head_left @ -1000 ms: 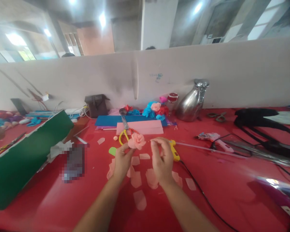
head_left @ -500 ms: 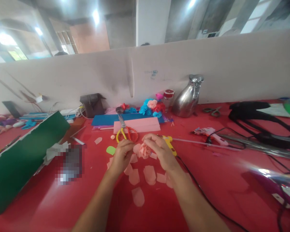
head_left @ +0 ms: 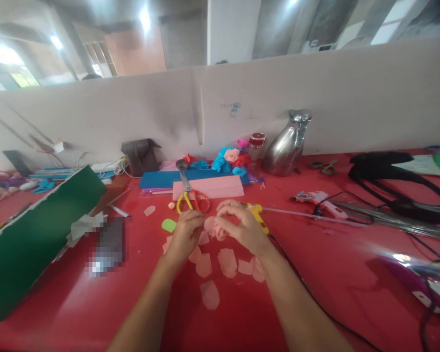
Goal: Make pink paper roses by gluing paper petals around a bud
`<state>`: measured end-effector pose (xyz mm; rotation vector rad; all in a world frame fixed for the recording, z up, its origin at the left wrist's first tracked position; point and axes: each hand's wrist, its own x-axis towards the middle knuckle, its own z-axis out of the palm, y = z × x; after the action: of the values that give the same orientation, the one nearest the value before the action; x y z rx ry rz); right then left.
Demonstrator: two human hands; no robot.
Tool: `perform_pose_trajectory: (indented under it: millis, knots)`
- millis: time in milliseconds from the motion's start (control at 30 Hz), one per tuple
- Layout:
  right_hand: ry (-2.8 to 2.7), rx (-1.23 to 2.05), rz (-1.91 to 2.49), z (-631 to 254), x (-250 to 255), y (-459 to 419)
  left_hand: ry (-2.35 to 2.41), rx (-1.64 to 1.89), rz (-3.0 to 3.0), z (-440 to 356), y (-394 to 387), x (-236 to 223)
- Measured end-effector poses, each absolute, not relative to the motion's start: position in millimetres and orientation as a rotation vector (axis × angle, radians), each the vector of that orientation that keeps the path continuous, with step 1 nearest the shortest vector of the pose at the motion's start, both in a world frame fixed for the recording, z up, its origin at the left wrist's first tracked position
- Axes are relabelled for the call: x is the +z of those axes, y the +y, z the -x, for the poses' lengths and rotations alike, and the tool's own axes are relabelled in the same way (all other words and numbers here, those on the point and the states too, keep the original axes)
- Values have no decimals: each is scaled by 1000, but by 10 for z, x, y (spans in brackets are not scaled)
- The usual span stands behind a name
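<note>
I'm counting one pink paper flower [head_left: 219, 230], at least six loose pink petals [head_left: 209, 295], one yellow glue gun [head_left: 258, 217] and one steel jug [head_left: 284, 149]. The flower is hanging between my left hand [head_left: 185, 234] and right hand [head_left: 244, 227]; both are curling their fingers near it, though I'm not managing to tell what either is pinching. A red surface [head_left: 77, 308] is stretching towards a pale partition [head_left: 143, 115].

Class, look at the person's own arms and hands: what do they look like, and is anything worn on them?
The left grip and right grip are ungloved human hands. The left forearm and right forearm taper towards the wrists, with no sleeves, watch or bracelet visible. Small details such as nails are too blurred to tell.
</note>
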<state>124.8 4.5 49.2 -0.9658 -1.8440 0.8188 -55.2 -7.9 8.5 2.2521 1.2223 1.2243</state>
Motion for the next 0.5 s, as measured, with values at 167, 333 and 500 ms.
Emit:
perform_pose_trajectory:
  millis: [167, 333, 500]
  knots:
    - [-1844, 789, 944, -1267, 508, 39, 1192, 1215, -2194, 536, -93, 112]
    - [-1886, 783, 902, -1296, 520, 27, 1133, 1151, -2149, 532, -100, 143]
    - [-1888, 865, 846, -1317, 544, 20, 1116, 1134, -2102, 531, -121, 156]
